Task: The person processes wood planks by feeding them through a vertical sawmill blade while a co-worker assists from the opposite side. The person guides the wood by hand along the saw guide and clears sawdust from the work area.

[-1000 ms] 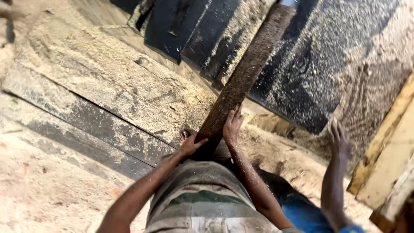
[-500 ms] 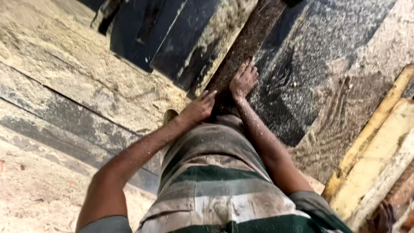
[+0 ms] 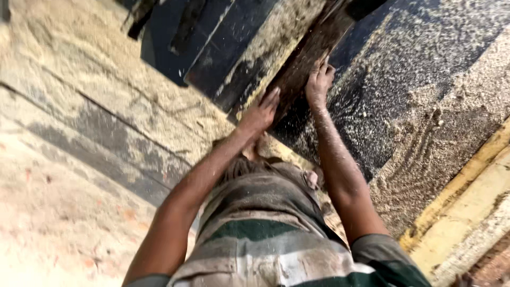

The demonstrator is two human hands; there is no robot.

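Both hands (image 3: pixel 289 98) have pushed farther along the plank (image 3: pixel 308 58)

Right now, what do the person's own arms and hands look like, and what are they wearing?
Both arms are bare from the short sleeves down, with no gloves, watch or rings that show. The left hand and right hand are speckled with pale sawdust, as are the forearms. The shirt is short-sleeved with broad horizontal stripes in grey, dark green and off-white, dusty and stained, with greyish sleeves.

floor (image 3: pixel 64 212) sawdust-covered; dark metal surface (image 3: pixel 414 69) dusted; yellow beam (image 3: pixel 467 207) right
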